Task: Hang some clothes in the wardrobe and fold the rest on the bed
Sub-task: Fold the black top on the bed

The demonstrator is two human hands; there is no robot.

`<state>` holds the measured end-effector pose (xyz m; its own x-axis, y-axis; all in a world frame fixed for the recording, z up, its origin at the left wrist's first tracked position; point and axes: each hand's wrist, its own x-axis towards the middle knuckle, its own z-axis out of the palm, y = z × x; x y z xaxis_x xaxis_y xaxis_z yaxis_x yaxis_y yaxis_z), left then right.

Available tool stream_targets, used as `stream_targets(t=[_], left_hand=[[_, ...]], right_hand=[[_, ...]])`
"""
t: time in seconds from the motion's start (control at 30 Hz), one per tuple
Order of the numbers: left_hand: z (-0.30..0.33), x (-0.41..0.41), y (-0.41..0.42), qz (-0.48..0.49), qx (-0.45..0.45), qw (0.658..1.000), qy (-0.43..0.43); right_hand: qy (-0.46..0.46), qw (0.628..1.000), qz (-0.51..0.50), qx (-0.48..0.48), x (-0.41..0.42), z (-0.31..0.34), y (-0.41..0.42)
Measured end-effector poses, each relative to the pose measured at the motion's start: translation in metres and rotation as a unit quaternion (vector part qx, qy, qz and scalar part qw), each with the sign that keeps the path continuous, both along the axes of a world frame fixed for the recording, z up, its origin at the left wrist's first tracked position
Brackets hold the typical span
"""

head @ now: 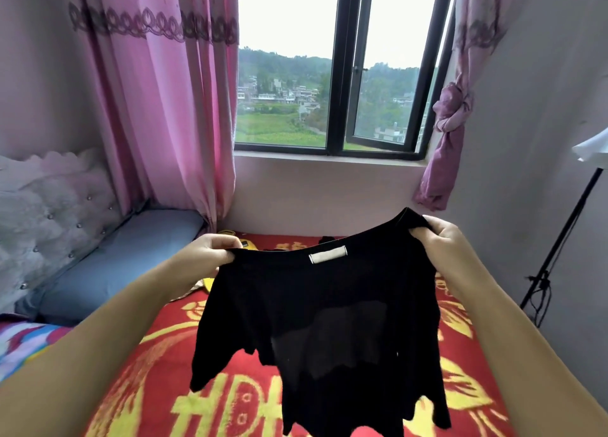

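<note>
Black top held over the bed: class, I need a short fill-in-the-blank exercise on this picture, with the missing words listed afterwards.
1. The black top is held up by ____ hands.
2. The label at its neckline is ____ in colour.
3. The blanket beneath it is mainly ____ with yellow patterns.
4. The curtain left of the window is ____.

Missing words: two; white; red; pink

A thin black knit top [316, 321] with a white neck label hangs spread by its shoulders. It sits at 6 o'clock, above the red-and-yellow patterned bed [460, 354].
</note>
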<state>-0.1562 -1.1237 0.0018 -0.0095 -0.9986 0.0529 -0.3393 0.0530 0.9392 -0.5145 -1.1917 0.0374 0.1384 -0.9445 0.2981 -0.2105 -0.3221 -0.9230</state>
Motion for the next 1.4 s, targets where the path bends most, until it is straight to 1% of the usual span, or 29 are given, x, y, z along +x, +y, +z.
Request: stream_targets(t=[0.1,0.17,0.23,0.27,0.3,0.33,0.37,0.4,0.47,0.5,0.6,0.63,0.7,0.77,0.83,0.87,0.9,0.93,0.97,1.0,1.03,1.07,1.1,1.13,1.17,1.2,1.27,1.3,1.4], left_hand=[[0.002,-0.009,0.002,0.003,-0.038,0.998,0.049],[0.004,-0.009,0.002,-0.004,-0.035,0.992,0.124],[0.006,0.0,0.003,-0.046,0.031,0.972,0.229],[0.007,0.006,0.005,-0.076,0.066,0.961,0.257],[0.004,0.013,0.006,-0.11,0.092,0.96,0.239],[-0.001,0.019,0.008,-0.132,0.107,0.964,0.203],[-0.007,0.023,0.011,-0.141,0.121,0.967,0.173],[-0.013,0.024,0.013,-0.14,0.137,0.967,0.163],[-0.025,0.015,0.017,-0.09,0.153,0.963,0.201],[-0.029,0.006,0.017,-0.051,0.144,0.963,0.222],[-0.035,-0.041,0.013,0.077,0.105,0.965,0.226],[-0.039,-0.06,0.011,0.082,0.104,0.964,0.231],[-0.049,-0.094,0.012,0.058,0.123,0.958,0.251],[-0.057,-0.114,0.013,0.066,0.121,0.96,0.246],[-0.057,-0.119,0.014,0.107,0.1,0.953,0.264],[-0.055,-0.118,0.015,0.119,0.1,0.942,0.297],[-0.054,-0.116,0.017,0.116,0.103,0.936,0.318],[-0.053,-0.114,0.019,0.108,0.101,0.938,0.315],[-0.054,-0.111,0.023,0.103,0.077,0.955,0.266],[-0.055,-0.107,0.026,0.103,0.023,0.98,0.167],[-0.056,-0.103,0.028,0.114,-0.06,0.991,0.022],[-0.054,-0.097,0.03,0.119,-0.147,0.974,-0.122],[-0.05,-0.092,0.028,0.106,-0.211,0.946,-0.222],[-0.043,-0.088,0.026,0.077,-0.232,0.929,-0.278],[-0.034,-0.084,0.023,0.04,-0.239,0.922,-0.303],[-0.025,-0.081,0.02,-0.003,-0.242,0.923,-0.298],[-0.006,-0.077,0.015,-0.075,-0.24,0.94,-0.23],[0.002,-0.075,0.014,-0.092,-0.222,0.953,-0.186],[0.021,-0.072,0.011,-0.058,-0.222,0.964,-0.136]], right_hand=[[-0.04,0.998,0.026,0.052,-0.007,0.004,0.0],[-0.018,0.991,0.113,0.063,-0.016,0.008,0.001],[0.016,0.973,0.218,0.078,-0.025,0.013,0.004],[0.018,0.963,0.254,0.092,-0.029,0.015,0.005],[0.021,0.955,0.275,0.109,-0.031,0.014,0.004],[0.031,0.953,0.273,0.125,-0.032,0.011,0.002],[0.051,0.957,0.252,0.136,-0.031,0.004,-0.002],[0.081,0.963,0.213,0.142,-0.029,-0.005,-0.006],[0.155,0.97,0.12,0.141,-0.018,-0.026,-0.013],[0.18,0.971,0.08,0.138,-0.01,-0.037,-0.015],[0.19,0.979,-0.002,0.08,0.026,-0.06,-0.007],[0.191,0.98,-0.006,0.051,0.041,-0.063,0.002],[0.193,0.98,0.047,0.011,0.076,-0.07,0.027],[0.218,0.967,0.133,0.016,0.103,-0.079,0.05],[0.268,0.944,0.191,0.025,0.111,-0.081,0.062],[0.279,0.935,0.22,0.024,0.109,-0.082,0.062],[0.281,0.927,0.248,0.019,0.105,-0.083,0.06],[0.28,0.922,0.266,0.011,0.101,-0.084,0.058],[0.273,0.924,0.268,0.009,0.097,-0.084,0.056],[0.259,0.93,0.259,0.014,0.094,-0.083,0.054],[0.242,0.938,0.248,0.023,0.093,-0.08,0.052],[0.22,0.945,0.242,0.024,0.092,-0.075,0.051],[0.195,0.95,0.245,0.019,0.091,-0.068,0.049],[0.174,0.951,0.256,0.013,0.091,-0.061,0.048],[0.158,0.95,0.27,0.006,0.091,-0.053,0.047],[0.147,0.949,0.279,0.0,0.091,-0.046,0.047],[0.114,0.949,0.294,-0.009,0.091,-0.036,0.047],[0.091,0.949,0.302,-0.01,0.091,-0.033,0.047],[0.046,0.954,0.297,-0.003,0.09,-0.032,0.046]])
